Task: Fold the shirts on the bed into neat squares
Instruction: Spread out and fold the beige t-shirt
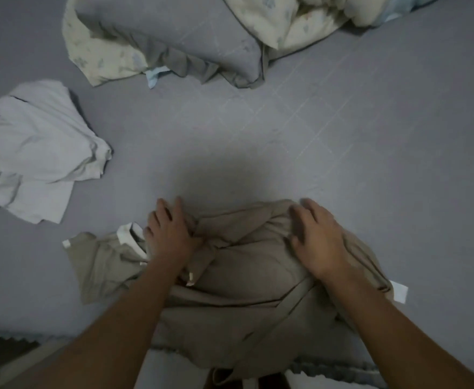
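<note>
Below, both hands lie flat, fingers straight, on a rumpled beige shirt point(247, 276) at the bed's point(342, 136) near edge: left hand point(168, 234), right hand point(317, 242); bunched cloth beneath risks creasing in, likely leaving a lopsided square.

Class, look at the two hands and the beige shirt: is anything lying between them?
Nothing visible. The left hand and right hand both lie directly on the beige shirt; the white shirt lies apart, to the left.

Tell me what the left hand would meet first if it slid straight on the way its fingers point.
Bare grey bedsheet at first; the left hand points up the bed from the beige shirt. Farther on, probably the grey pillow, though depth is unclear.
</note>
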Motion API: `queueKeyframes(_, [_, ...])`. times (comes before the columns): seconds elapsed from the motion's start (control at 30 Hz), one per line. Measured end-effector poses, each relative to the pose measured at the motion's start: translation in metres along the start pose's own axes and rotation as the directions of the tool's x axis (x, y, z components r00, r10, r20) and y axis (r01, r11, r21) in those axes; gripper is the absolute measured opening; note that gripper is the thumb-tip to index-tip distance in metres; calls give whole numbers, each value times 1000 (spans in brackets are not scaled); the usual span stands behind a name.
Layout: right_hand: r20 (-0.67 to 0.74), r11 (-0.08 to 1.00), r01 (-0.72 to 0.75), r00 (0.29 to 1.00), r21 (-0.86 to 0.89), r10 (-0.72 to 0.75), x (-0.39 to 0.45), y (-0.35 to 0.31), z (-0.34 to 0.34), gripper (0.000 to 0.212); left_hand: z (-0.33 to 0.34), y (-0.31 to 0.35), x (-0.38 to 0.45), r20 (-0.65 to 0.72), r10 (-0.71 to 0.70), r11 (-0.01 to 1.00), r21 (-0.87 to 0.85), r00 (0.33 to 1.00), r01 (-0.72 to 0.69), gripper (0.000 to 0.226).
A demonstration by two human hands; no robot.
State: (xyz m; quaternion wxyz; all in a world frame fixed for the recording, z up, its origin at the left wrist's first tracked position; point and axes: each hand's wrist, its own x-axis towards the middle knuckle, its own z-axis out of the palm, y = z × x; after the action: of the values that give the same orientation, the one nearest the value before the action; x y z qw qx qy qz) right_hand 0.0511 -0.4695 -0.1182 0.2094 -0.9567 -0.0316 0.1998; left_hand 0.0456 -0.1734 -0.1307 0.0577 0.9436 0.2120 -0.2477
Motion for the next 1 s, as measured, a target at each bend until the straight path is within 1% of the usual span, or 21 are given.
queueKeyframes(0.03, [9,996,79,997,-38,-79,17,-10,7,73,1,-4,8,27,-24,999,-21,999,24,95])
queueKeyframes(0.07, [32,986,149,989,-76,-147,32,-19,16,77,1,-7,14,23,-27,998,-58,999,28,82])
queueKeyframes(0.1, [81,971,214,975,-108,-206,42,-30,25,81,1,-6,16,-9,16,997,-73,1000,-17,64])
queueKeyframes(0.17, [180,929,329,937,-168,-300,53,-50,44,82,-1,-2,15,-101,189,976,-90,977,-198,37])
queueKeyframes(0.23, [213,896,388,914,-216,-344,57,-65,55,71,-14,10,16,-163,338,922,-142,927,-361,29])
queueKeyframes(0.27, [200,908,378,918,-180,-342,58,-69,55,61,-24,18,22,-194,377,896,-169,905,-410,28])
queueKeyframes(0.33, [108,962,260,957,85,-268,56,-67,41,40,-48,37,41,-240,412,856,-228,879,-464,27])
queueKeyframes(0.37, [40,959,178,981,221,-191,56,-64,30,32,-60,47,51,-274,423,832,-261,864,-490,28])
queueKeyframes(0.4, [-33,947,107,994,302,-102,57,-58,15,27,-73,58,61,-320,435,801,-290,842,-524,30])
queueKeyframes(0.47, [-175,932,7,983,362,61,63,-42,-15,22,-93,78,82,-401,422,756,-340,813,-560,36])
queueKeyframes(0.5, [-227,923,-55,962,381,151,68,-31,-28,22,-99,85,92,-411,394,752,-370,822,-545,41])
queueKeyframes(0.57, [-266,875,-245,888,417,376,80,-5,-49,23,-101,93,107,-335,307,777,-452,891,-438,48])
queueKeyframes(0.63, [-177,780,-456,804,429,568,88,19,-56,22,-89,92,111,-137,229,829,-491,964,-267,58])
queueKeyframes(0.67, [-100,736,-540,775,409,625,88,26,-55,24,-78,87,108,-39,221,869,-445,975,-215,67])
queueKeyframes(0.7, [-32,711,-592,760,378,649,87,31,-51,30,-66,80,103,24,232,908,-365,973,-207,75])
queueKeyframes(0.73, [5,709,-607,761,359,649,87,31,-46,36,-55,70,99,51,240,932,-291,969,-216,83])
queueKeyframes(0.77, [10,720,-599,771,351,636,86,29,-41,43,-47,60,96,34,229,942,-258,973,-213,89])
queueKeyframes(0.83, [-26,733,-564,786,379,618,88,23,-33,60,-40,39,102,-63,141,938,-311,988,-154,91])
queueKeyframes(0.9, [-139,781,-518,796,347,590,92,16,-30,82,-40,22,117,-129,79,910,-397,989,-124,74])
queueKeyframes(0.97, [-242,900,-414,867,135,435,96,9,-27,96,-47,10,133,-80,95,879,-461,992,-121,47])
queueKeyframes(1.0, [-245,942,-335,913,12,327,99,5,-25,97,-50,7,140,-25,117,875,-470,993,-115,35])
